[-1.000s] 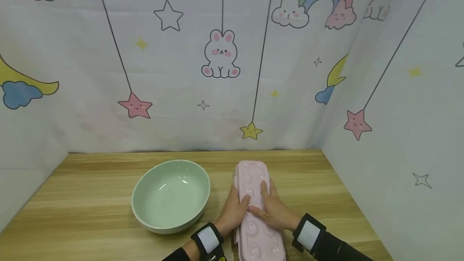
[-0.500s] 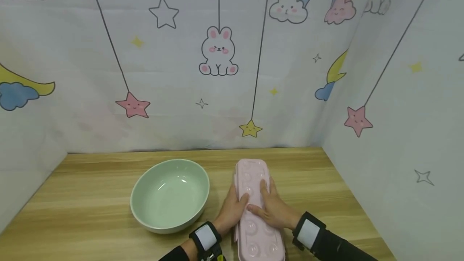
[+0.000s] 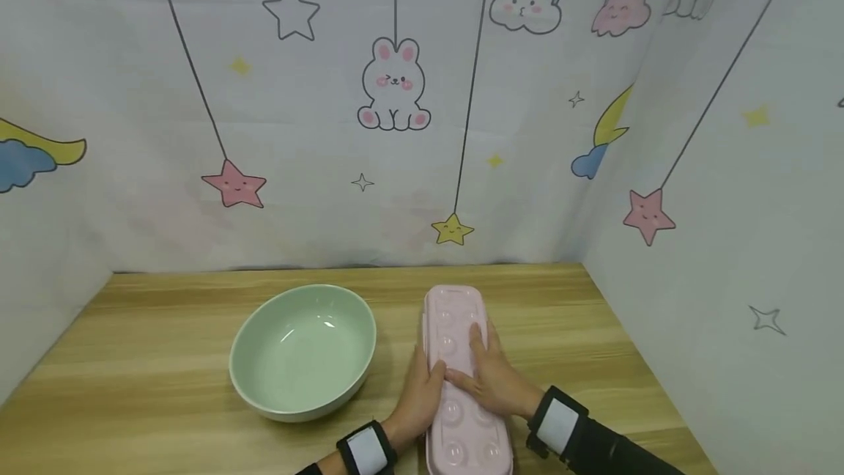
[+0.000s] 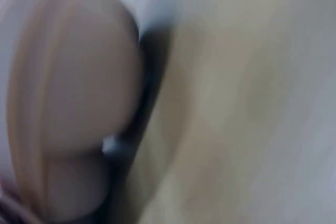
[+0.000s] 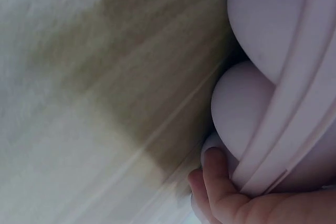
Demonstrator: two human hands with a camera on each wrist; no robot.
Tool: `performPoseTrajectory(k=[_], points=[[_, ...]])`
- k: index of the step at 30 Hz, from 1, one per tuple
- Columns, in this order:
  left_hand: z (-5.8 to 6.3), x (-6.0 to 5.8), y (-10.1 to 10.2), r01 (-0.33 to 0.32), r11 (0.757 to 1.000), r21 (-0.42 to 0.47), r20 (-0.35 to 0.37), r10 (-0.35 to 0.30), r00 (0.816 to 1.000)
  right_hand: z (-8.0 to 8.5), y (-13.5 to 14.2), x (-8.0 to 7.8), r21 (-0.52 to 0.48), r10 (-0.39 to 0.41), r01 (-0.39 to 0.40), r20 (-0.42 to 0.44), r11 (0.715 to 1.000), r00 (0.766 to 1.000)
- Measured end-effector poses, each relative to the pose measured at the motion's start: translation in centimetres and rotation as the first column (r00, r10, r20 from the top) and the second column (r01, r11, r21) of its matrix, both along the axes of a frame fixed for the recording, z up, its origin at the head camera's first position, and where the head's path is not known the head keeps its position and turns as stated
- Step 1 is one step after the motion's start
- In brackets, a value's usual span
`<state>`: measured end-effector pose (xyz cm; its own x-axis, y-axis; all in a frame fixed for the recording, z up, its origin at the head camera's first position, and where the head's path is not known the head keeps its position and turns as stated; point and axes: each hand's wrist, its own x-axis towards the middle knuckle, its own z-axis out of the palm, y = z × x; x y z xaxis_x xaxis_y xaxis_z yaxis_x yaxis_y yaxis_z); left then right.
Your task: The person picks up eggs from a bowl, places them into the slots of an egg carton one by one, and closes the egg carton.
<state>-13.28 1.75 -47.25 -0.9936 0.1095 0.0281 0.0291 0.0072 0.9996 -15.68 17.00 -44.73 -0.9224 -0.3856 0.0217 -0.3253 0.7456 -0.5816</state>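
A long pale pink ice ball mould with rows of round bumps on its lid lies lengthwise in the head view. My left hand holds its left side, with the thumb at the lid's edge. From the right, my right hand grips it, thumb and a finger spread over the lid. In the right wrist view, fingers curl round the side beneath the mould's rim, beside its rounded underside. The left wrist view is blurred; rounded pinkish shapes fill its left part, and the left fingers cannot be made out.
A light green bowl stands left of the mould on the wooden table. White cloth walls printed with stars and rabbits close off the back and both sides.
My left hand has slipped a little down and left along the mould, its thumb drawing back toward the lid's edge. My right hand keeps its hold. The whole view shifts slightly.
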Motion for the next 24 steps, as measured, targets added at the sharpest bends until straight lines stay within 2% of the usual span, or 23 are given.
performPoseTrajectory(k=[4,9,14,17,20,22,24], points=[[-0.2,0.9,0.1,-0.009,0.998,0.065,-0.005,0.009,1.0,-0.2,-0.1,0.1,-0.018,-0.008,0.008,0.019,1.0,1.0],[-0.5,1.2,0.2,-0.025,0.992,0.122,-0.001,0.026,1.0,-0.2,-0.4,0.2,-0.031,0.013,-0.012,0.008,0.999,1.0],[-0.5,1.0,0.0,-0.007,0.991,0.137,-0.017,0.01,1.0,-0.2,-0.5,-0.1,-0.022,0.001,-0.001,-0.005,1.0,1.0],[-0.2,0.6,-0.2,0.016,0.994,0.113,0.03,-0.019,0.999,-0.2,-0.3,-0.4,-0.008,-0.008,0.008,0.005,1.0,1.0],[1.4,0.7,-0.8,0.02,0.999,0.026,0.098,-0.023,0.995,0.0,0.0,-0.7,0.008,-0.012,0.011,0.032,1.0,0.999],[3.3,1.4,-1.8,0.058,0.997,-0.041,0.1,-0.054,0.993,0.6,0.4,-1.0,0.016,-0.011,0.011,0.043,1.0,0.999],[5.9,2.4,-3.4,0.109,0.981,-0.16,0.066,-0.099,0.993,1.5,1.1,-1.4,0.025,-0.011,0.01,0.026,1.0,1.0]])
